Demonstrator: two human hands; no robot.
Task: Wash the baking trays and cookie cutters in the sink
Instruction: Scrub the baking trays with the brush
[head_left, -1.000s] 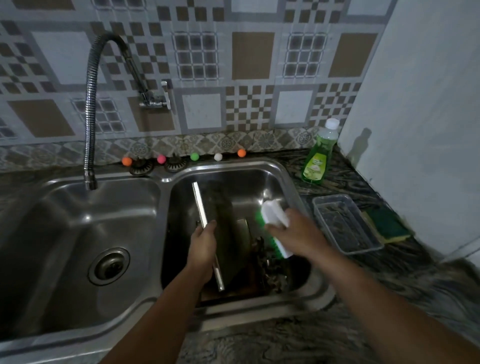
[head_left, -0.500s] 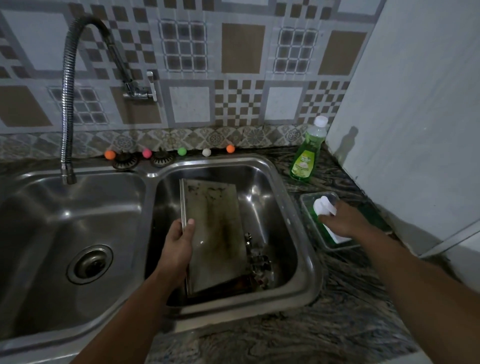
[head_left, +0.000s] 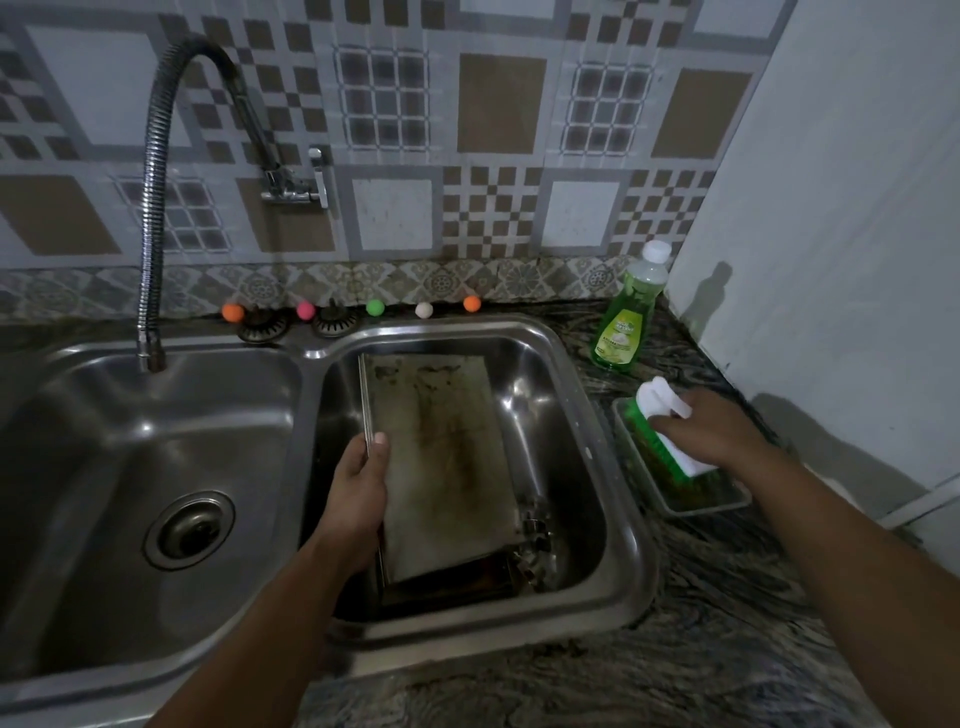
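Left hand (head_left: 361, 491) clamps left rim of baking tray (head_left: 441, 467), thumb over edge; tray tilted in right basin of sink (head_left: 597, 431), soiled face up, likely for scrubbing access. Right hand (head_left: 711, 434) closed around white-handled green brush (head_left: 662, 431), bristles down in clear container (head_left: 691, 501) on surface, probably loading soap. Cookie cutters (head_left: 535, 540) lie beside tray's lower right corner. Green detergent bottle (head_left: 626, 322) stands near; label unreadable.
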